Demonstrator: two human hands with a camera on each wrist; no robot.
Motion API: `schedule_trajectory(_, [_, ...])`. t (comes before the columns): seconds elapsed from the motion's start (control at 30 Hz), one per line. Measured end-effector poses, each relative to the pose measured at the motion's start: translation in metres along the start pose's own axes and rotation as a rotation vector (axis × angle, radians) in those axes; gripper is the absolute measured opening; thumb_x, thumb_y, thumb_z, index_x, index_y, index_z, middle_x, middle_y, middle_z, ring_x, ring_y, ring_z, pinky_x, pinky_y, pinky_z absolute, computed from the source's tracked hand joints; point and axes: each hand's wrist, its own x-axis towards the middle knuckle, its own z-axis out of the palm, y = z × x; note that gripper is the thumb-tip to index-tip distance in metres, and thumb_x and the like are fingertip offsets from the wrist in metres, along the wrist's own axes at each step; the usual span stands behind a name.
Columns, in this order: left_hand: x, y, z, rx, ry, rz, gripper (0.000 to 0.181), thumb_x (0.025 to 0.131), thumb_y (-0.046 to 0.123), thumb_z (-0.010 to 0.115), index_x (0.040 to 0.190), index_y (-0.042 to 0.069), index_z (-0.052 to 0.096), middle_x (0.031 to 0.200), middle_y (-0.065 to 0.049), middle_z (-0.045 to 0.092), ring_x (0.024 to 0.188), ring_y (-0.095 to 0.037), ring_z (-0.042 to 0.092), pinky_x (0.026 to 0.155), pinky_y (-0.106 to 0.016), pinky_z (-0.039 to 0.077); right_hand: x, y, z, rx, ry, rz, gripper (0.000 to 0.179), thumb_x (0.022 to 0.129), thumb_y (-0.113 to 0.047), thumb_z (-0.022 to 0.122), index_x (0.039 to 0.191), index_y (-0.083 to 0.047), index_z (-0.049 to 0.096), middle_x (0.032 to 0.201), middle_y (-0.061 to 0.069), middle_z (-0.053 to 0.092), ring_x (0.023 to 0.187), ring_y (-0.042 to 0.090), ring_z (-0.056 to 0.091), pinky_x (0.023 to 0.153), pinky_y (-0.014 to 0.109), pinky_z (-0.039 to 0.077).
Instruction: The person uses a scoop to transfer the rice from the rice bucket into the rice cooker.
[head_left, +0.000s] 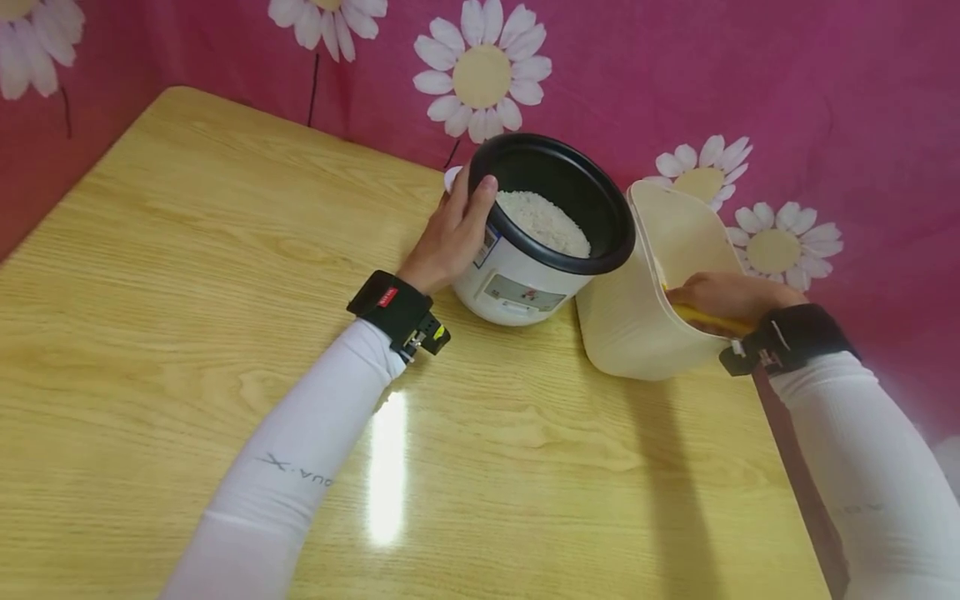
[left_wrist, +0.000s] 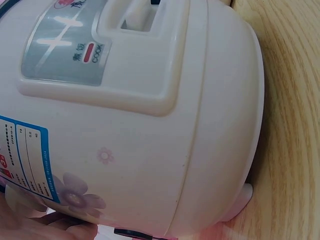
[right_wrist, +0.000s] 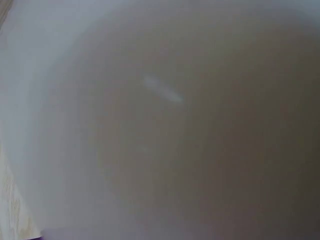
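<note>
A white rice cooker (head_left: 510, 287) with a black inner rim stands on the wooden table, white rice (head_left: 545, 222) lying inside it. My left hand (head_left: 450, 233) grips the cooker at its left side, thumb at the rim. In the left wrist view, the cooker's COOK panel (left_wrist: 65, 45) faces the camera and the left fingers (left_wrist: 65, 225) lie along its side. To the right of the cooker stands a tall cream bin (head_left: 630, 325). My right hand (head_left: 723, 296) reaches into its mouth, holding a yellow handle (head_left: 712, 321); the far end is hidden in the bin.
The wooden table (head_left: 225, 333) extends left and toward me. Behind it hangs a pink cloth (head_left: 615, 75) with large white daisies, close to the cooker and bin. The right wrist view is mostly filled by the blurred pale bin wall (right_wrist: 150, 165).
</note>
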Motion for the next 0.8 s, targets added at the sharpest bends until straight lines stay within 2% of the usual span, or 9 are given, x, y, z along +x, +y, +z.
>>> schedule_trajectory(0.1, [0.0,-0.001,0.001,0.006,0.002,0.01,0.065,0.11,0.049,0.03,0.167,0.024,0.011,0.17,-0.009,0.027,0.153,-0.026,0.032,0.13,-0.052,0.027,0.003,-0.002,0.002,0.043,-0.012,0.01,0.048,0.109,-0.04,0.041,0.081,-0.008,0.064,0.061,-0.002,0.051,0.051,0.015,0.048,0.05,0.027,0.045])
schedule_trajectory(0.2, [-0.001,-0.001,0.002,0.007,0.003,0.005,0.065,0.11,0.049,0.03,0.167,0.024,0.011,0.17,-0.009,0.027,0.153,-0.025,0.032,0.13,-0.052,0.026,0.008,0.0,0.006,0.08,0.021,0.003,0.046,0.108,-0.037,0.043,0.083,-0.007,0.067,0.061,-0.003,0.052,0.052,0.015,0.05,0.051,0.027,0.046])
schedule_trajectory(0.37, [-0.001,-0.002,0.006,0.011,-0.01,0.002,0.066,0.11,0.05,0.03,0.167,0.024,0.011,0.171,-0.007,0.027,0.154,-0.024,0.032,0.131,-0.051,0.026,0.014,0.01,0.012,0.051,0.123,-0.011,0.044,0.108,-0.035,0.042,0.113,0.001,0.068,0.076,-0.003,0.063,0.07,0.018,0.062,0.064,0.031,0.056])
schedule_trajectory(0.5, [-0.001,-0.002,0.006,0.014,-0.008,0.003,0.066,0.11,0.051,0.029,0.167,0.024,0.011,0.171,-0.007,0.027,0.153,-0.025,0.033,0.131,-0.051,0.026,0.015,0.014,0.014,-0.029,0.165,-0.027,0.051,0.109,-0.038,0.039,0.126,0.003,0.063,0.091,0.002,0.069,0.08,0.021,0.066,0.075,0.031,0.058])
schedule_trajectory(0.63, [0.0,-0.002,0.004,0.018,-0.002,0.002,0.065,0.11,0.05,0.029,0.167,0.024,0.011,0.171,-0.007,0.026,0.153,-0.024,0.033,0.131,-0.05,0.026,0.017,0.013,0.015,-0.039,0.191,-0.039,0.051,0.109,-0.039,0.04,0.127,0.004,0.062,0.094,0.002,0.07,0.08,0.019,0.066,0.075,0.031,0.057])
schedule_trajectory(0.7, [0.001,-0.002,0.003,0.02,0.002,0.008,0.065,0.11,0.049,0.03,0.167,0.024,0.011,0.171,-0.007,0.027,0.153,-0.024,0.033,0.131,-0.05,0.027,0.018,0.012,0.014,-0.001,0.184,-0.035,0.049,0.108,-0.039,0.042,0.124,0.003,0.064,0.091,0.002,0.071,0.079,0.021,0.067,0.075,0.033,0.059])
schedule_trajectory(0.8, [0.002,-0.002,0.002,0.02,0.005,0.018,0.065,0.11,0.049,0.03,0.167,0.023,0.012,0.17,-0.007,0.027,0.152,-0.024,0.034,0.131,-0.049,0.027,0.019,0.009,0.015,-0.027,0.202,-0.054,0.047,0.108,-0.039,0.043,0.115,-0.001,0.07,0.087,0.001,0.071,0.077,0.021,0.067,0.076,0.033,0.057])
